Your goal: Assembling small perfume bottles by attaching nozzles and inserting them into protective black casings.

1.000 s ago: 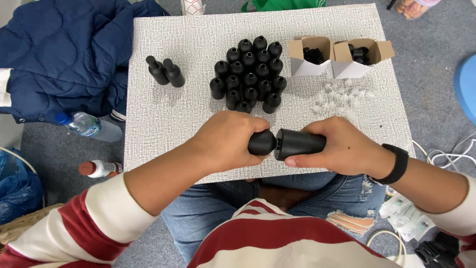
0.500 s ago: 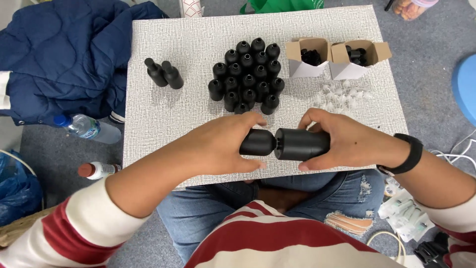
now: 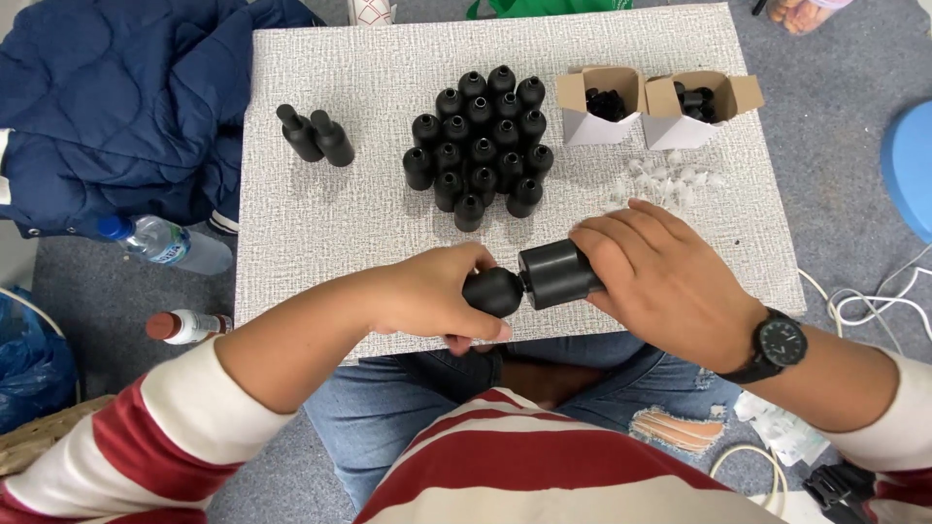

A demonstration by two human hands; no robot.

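My left hand (image 3: 427, 296) grips a small black bottle (image 3: 493, 291) over the near edge of the grey board (image 3: 379, 204). My right hand (image 3: 660, 281) holds a black cylindrical tool (image 3: 558, 274) pressed end-on against the bottle's neck. A cluster of several upright black bottles (image 3: 481, 146) stands mid-board. Two capped black bottles (image 3: 316, 136) stand apart at the left. Small clear plastic pieces (image 3: 670, 180) lie scattered beside my right hand.
Two open white cardboard boxes (image 3: 602, 112) (image 3: 694, 112) with black parts sit at the back right. A blue jacket (image 3: 116, 107) and two plastic bottles (image 3: 165, 243) (image 3: 189, 327) lie left of the board. White cables (image 3: 874, 306) lie right.
Both hands with the bottle and the tool have shifted slightly toward me and to the right; my right hand's fingers now spread over the tool.
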